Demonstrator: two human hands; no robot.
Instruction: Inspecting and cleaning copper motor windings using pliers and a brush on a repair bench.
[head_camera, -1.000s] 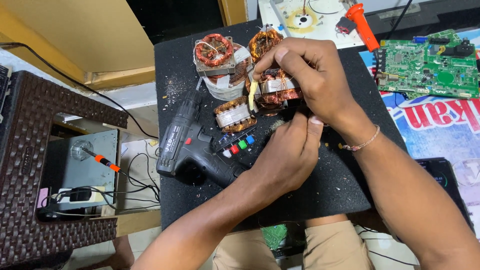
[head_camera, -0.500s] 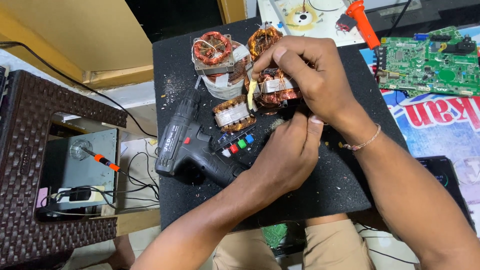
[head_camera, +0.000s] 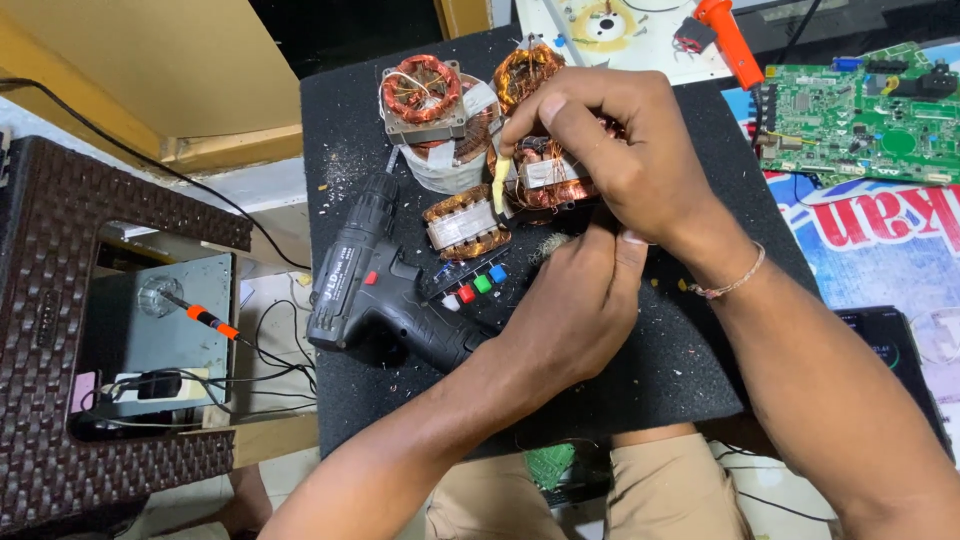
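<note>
The right hand (head_camera: 620, 165) is curling over a small copper-wound transformer (head_camera: 548, 178) on the black mat (head_camera: 680, 370), its fingers clamped around the core, while the left hand (head_camera: 575, 310) is pressing in from below, fingers bunched together; whether it is gripping anything cannot be told. A second transformer (head_camera: 462, 222) is lying just beside them, and a black cordless drill (head_camera: 375, 290) is resting near the left wrist

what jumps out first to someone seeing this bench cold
Both hands meet mid-mat: the right hand clasps a copper-wound transformer, and the left hand comes up from below. A black cordless drill lies to the left, and a green circuit board sits at the far right.
</note>
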